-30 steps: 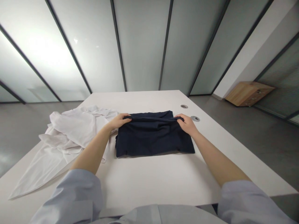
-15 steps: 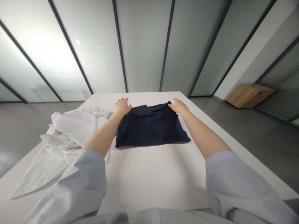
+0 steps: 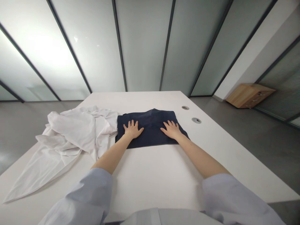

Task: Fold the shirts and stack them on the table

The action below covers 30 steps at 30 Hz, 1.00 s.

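A dark navy garment lies folded into a wide, flat shape on the white table. Its exact kind I cannot tell. My left hand rests palm down on its left part, fingers spread. On the right part, my right hand also lies flat with the fingers apart. Neither hand grips the cloth. The far edge of the garment rises to a slight peak in the middle.
A rumpled heap of white cloth lies at the left, touching the navy garment's left side. Two round grommets are set in the tabletop at the right. Beyond the table are frosted glass panels and a wooden cabinet.
Both hands have let go of the garment's far corners and come nearer to me, now flat on the cloth. The far edge now lies lower and flatter.
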Available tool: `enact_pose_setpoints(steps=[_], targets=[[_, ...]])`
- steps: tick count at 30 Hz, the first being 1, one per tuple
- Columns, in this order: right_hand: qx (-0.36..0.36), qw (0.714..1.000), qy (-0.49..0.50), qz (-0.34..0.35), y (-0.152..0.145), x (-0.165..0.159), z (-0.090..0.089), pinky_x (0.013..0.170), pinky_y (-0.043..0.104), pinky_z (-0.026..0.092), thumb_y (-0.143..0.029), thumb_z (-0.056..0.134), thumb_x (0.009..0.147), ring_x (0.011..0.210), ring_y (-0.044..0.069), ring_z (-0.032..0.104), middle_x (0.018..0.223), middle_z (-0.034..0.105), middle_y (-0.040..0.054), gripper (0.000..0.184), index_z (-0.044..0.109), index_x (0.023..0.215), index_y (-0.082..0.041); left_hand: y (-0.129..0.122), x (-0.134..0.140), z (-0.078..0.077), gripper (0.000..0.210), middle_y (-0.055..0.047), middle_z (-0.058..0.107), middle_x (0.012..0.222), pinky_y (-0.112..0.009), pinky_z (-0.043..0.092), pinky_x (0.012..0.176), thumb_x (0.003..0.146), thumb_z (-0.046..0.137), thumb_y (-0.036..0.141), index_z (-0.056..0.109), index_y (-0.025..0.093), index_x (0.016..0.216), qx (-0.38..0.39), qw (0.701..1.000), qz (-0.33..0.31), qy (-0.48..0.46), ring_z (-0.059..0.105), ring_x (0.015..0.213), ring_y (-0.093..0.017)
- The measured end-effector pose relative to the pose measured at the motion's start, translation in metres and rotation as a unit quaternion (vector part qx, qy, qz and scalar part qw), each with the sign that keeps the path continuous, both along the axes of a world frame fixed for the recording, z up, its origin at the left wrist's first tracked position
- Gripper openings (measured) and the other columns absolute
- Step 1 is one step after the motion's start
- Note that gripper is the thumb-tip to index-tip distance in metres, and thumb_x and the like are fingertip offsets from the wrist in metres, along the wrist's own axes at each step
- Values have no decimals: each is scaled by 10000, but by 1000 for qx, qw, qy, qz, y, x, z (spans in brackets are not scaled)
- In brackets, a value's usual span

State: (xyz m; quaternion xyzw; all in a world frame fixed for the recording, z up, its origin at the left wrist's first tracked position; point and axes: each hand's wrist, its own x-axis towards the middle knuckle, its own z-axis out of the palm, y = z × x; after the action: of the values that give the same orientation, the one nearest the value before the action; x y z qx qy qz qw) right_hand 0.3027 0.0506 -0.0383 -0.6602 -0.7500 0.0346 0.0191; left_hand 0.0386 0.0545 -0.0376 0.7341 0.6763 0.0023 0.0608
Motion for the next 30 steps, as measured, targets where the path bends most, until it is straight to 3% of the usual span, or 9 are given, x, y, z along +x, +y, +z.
enact_pose_setpoints(steps=[3, 8, 13, 17, 20, 23, 27, 30], targets=[[-11, 1000, 11, -15, 0, 2, -8, 1116, 549, 184, -592, 273, 937, 1421, 340, 209, 1555, 267, 133, 652, 364, 1463, -216, 8, -5, -8, 778, -162, 204, 1575, -644, 144, 1097, 880, 220, 678, 273, 210, 1499, 17, 1000, -26, -5, 161, 1437, -383], [-19, 999, 22, -15, 10, 4, -7, 1117, 539, 185, -615, 261, 930, 1425, 337, 198, 1565, 244, 131, 680, 339, 1477, -217, 23, -14, -6, 767, -145, 225, 1572, -605, 147, 1114, 881, 249, 679, 289, 217, 1491, 16, 998, -52, -9, 174, 1440, -351], [-7, 1000, 27, -11, 20, 0, -6, 1108, 546, 188, -596, 279, 935, 1413, 346, 214, 1554, 267, 135, 666, 350, 1470, -206, 19, -10, 1, 627, -166, 456, 1421, -474, 313, 1070, 874, 408, 610, 504, 178, 1319, 120, 992, -22, -17, 386, 1317, -333], [64, 997, 49, -16, 21, 0, -9, 1066, 468, 283, -501, 345, 942, 1318, 310, 374, 1432, 451, 141, 537, 522, 1332, -177, 6, -6, 7, 364, -131, 617, 1174, -420, 409, 958, 905, 440, 449, 624, 191, 1083, 139, 990, -1, 1, 531, 1134, -289], [126, 987, 80, -55, 20, 6, -10, 980, 418, 364, -379, 423, 914, 1173, 287, 495, 1281, 564, 140, 408, 610, 1210, -171, -2, -7, 7, 350, -113, 616, 1188, -410, 429, 928, 889, 465, 436, 622, 207, 1102, 120, 992, 27, 0, 542, 1126, -279], [169, 973, 103, -122, 19, 17, -9, 925, 419, 390, -314, 454, 880, 1106, 294, 526, 1226, 586, 144, 377, 626, 1186, -173, -6, -11, 3, 429, -112, 556, 1328, -424, 405, 983, 895, 441, 464, 582, 212, 1212, 109, 994, 28, -14, 502, 1213, -280], [158, 965, 108, -179, 20, 34, -8, 896, 413, 409, -313, 469, 862, 1088, 300, 545, 1166, 617, 139, 377, 637, 1168, -170, -5, -19, -5, 532, -109, 425, 1480, -440, 283, 1109, 909, 402, 501, 508, 193, 1331, 89, 995, 5, -37, 362, 1368, -263], [135, 962, 115, -209, 21, 43, -8, 874, 390, 426, -324, 462, 865, 1053, 283, 578, 1133, 634, 136, 377, 642, 1156, -166, -2, -24, -8, 544, -103, 439, 1472, -426, 271, 1122, 895, 431, 510, 518, 190, 1327, 91, 994, -3, -54, 371, 1365, -253]])
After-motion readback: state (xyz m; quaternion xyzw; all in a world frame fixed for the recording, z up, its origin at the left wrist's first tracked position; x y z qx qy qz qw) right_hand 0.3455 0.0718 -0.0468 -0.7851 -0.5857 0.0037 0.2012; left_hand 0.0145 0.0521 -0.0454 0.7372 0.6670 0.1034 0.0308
